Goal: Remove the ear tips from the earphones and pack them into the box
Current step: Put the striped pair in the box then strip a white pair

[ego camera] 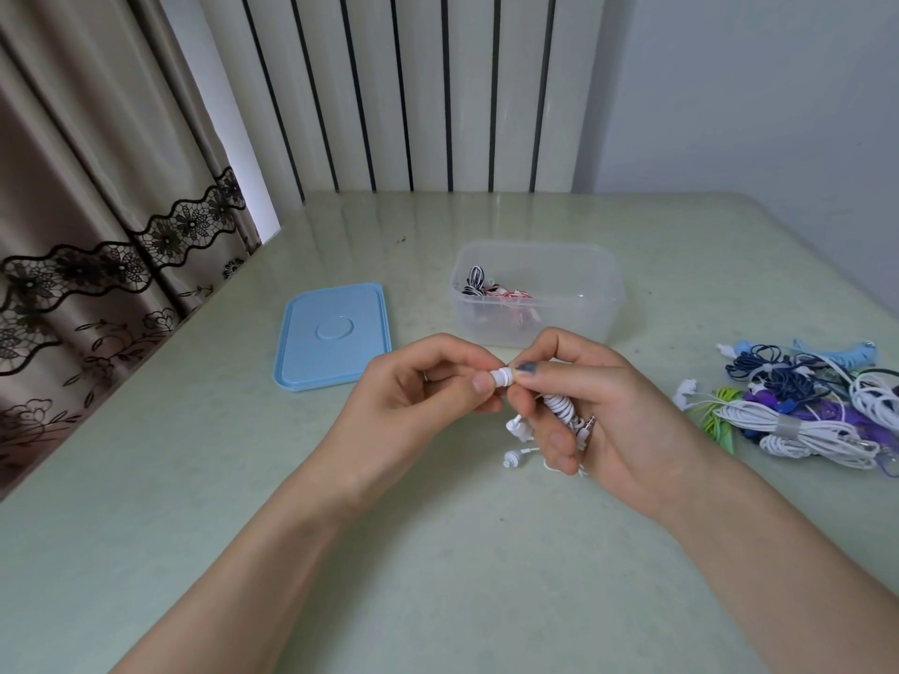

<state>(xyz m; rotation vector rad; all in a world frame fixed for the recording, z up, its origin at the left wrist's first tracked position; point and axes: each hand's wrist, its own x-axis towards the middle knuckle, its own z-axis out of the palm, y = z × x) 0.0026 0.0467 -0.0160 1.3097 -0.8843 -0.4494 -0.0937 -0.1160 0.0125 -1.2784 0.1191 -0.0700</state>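
Observation:
Above the middle of the table, both hands meet at a white earbud with its ear tip (502, 378). My left hand (423, 391) pinches the ear tip between thumb and fingers. My right hand (588, 406) holds the earbud's other end and grips the coiled white earphone cable (564, 411) in its palm. The second white earbud (512, 459) dangles below the hands. The clear plastic box (535, 294) stands just beyond, open, with a dark-and-white and a red-and-white earphone bundle inside.
The box's blue lid (335, 335) lies flat to the left of the box. A pile of several bundled earphones (807, 406) in white, blue, purple and green lies at the right edge. A curtain hangs at the left, a radiator behind the table.

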